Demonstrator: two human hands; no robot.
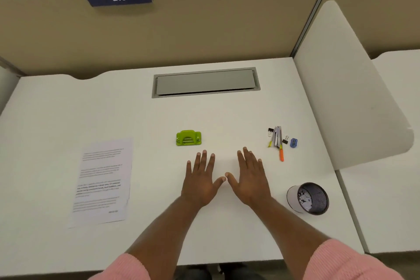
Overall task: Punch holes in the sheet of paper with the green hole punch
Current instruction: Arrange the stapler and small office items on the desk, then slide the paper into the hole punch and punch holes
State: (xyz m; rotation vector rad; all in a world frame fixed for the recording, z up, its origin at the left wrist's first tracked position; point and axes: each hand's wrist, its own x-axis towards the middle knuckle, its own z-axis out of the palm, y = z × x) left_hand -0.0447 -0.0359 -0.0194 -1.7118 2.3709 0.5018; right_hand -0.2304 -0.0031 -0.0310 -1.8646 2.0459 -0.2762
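Both hands lay flat on the white worktop point(227, 116), fingers spread and holding nothing. The small green plastic hole punch point(188, 138) sat just beyond the left hand point(200, 179) (the nearer one; the right hand point(250, 179) was farther), its long axis crosswise. The printed white sheet of paper point(103, 180) lay well to the left.

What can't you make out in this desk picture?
All in the head view:
sheet of paper: print too blurred and small to read.
mesh cup: pale bits inside too small to identify; its wall hides the bottom.
green hole punch: its own body hides the paper slot.
grey desk hatch: shut lid hides what lies beneath.
pink sleeves: cut off by the bottom edge.
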